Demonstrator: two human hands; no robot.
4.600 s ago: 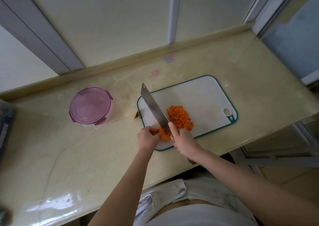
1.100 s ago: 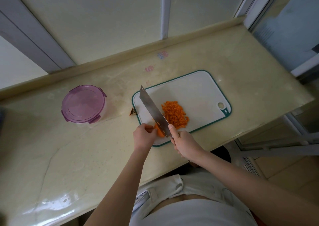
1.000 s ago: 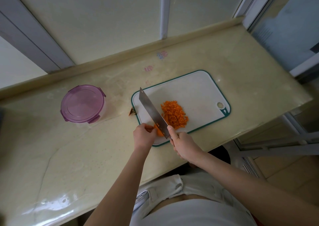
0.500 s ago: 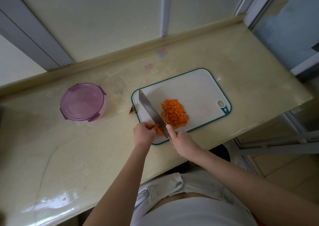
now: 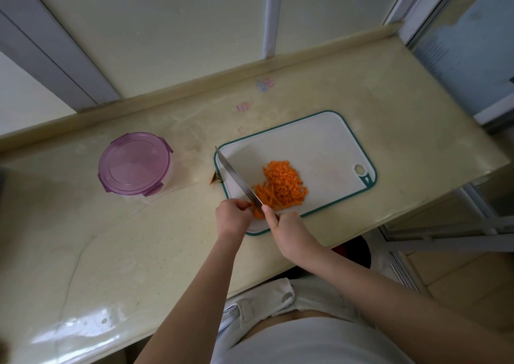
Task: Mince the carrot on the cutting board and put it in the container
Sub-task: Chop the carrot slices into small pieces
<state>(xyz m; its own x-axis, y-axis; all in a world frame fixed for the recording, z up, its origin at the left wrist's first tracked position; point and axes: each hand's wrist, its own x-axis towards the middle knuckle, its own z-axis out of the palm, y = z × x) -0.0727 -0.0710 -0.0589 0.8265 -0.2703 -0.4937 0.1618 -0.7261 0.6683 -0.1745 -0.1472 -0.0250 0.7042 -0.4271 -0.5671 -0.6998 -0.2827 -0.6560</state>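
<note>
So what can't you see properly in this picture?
All in the head view:
1. Handle of the knife: wrapped inside the right hand.
2. The uncut carrot piece: mostly covered by the left hand and the blade.
3. Inside of the container: its purple lid hides it.
4. The brown scrap beside the cutting board: too small to identify.

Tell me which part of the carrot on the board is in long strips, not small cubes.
The orange strips next to the knife blade; the pile beyond them is diced.
</note>
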